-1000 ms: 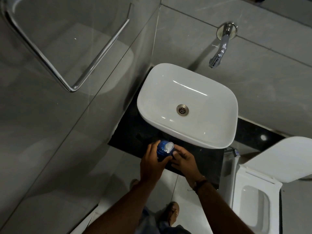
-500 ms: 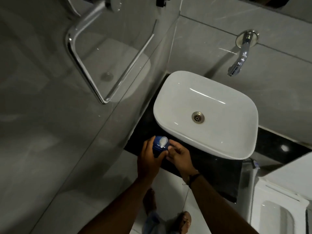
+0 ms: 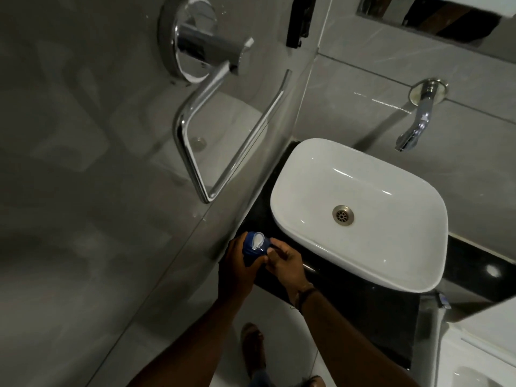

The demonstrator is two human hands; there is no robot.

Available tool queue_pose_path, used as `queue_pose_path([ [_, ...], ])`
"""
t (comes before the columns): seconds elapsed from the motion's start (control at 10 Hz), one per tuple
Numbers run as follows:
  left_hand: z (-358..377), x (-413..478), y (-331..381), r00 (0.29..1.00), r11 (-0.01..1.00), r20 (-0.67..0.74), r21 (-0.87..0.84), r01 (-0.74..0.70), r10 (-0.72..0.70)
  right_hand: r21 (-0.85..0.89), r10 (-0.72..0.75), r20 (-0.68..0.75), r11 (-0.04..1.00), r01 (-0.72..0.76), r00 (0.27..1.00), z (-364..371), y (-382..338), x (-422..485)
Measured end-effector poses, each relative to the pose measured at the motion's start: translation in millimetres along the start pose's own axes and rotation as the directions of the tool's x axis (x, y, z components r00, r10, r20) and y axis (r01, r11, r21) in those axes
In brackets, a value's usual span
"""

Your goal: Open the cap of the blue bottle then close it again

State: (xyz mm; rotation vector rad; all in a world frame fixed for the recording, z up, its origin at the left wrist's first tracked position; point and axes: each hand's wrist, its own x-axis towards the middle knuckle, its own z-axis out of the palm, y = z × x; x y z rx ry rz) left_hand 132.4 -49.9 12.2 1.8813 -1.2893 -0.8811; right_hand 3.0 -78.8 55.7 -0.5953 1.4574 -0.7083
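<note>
A blue bottle (image 3: 250,248) stands on the black counter (image 3: 363,308) in front of the white basin, close to the left wall. Its white flip cap (image 3: 257,241) sits on top and looks tipped up, though I cannot tell how far. My left hand (image 3: 237,270) wraps around the bottle's body from the left. My right hand (image 3: 284,265) is at the bottle's right side, fingertips touching the edge of the cap. Most of the bottle is hidden by my hands.
A white basin (image 3: 413,263) sits on the counter to the right, with a chrome tap (image 3: 417,127) on the wall above it. A chrome towel bar (image 3: 195,152) juts from the glossy left wall. A white toilet (image 3: 483,353) stands at the lower right.
The camera has tilted up and left, so the basin and hands sit lower and further right. Both hands stay on the bottle, right fingertips still at the cap.
</note>
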Motion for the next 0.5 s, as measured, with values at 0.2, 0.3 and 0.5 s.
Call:
queue_pose_path([
  [0.2, -0.7, 0.2, 4.4, 1.0, 1.0, -0.002, -0.004, 0.001, -0.001, 0.016, -0.004, 0.001, 1.0, 0.004, 1.0, 1.5, -1.0, 1.3],
  [0.3, -1.7, -2.4, 8.5, 1.0, 1.0, 0.013, 0.005, 0.011, -0.011, -0.005, -0.015, -0.006, 1.0, 0.015, 1.0, 1.5, 1.8, 0.2],
  [0.5, -15.0, -20.5, 24.9, 0.998, 0.996, -0.061, 0.086, -0.027, 0.033, -0.06, -0.025, -0.058, 0.998, 0.021, 0.998, -3.7, -7.7, -19.3],
])
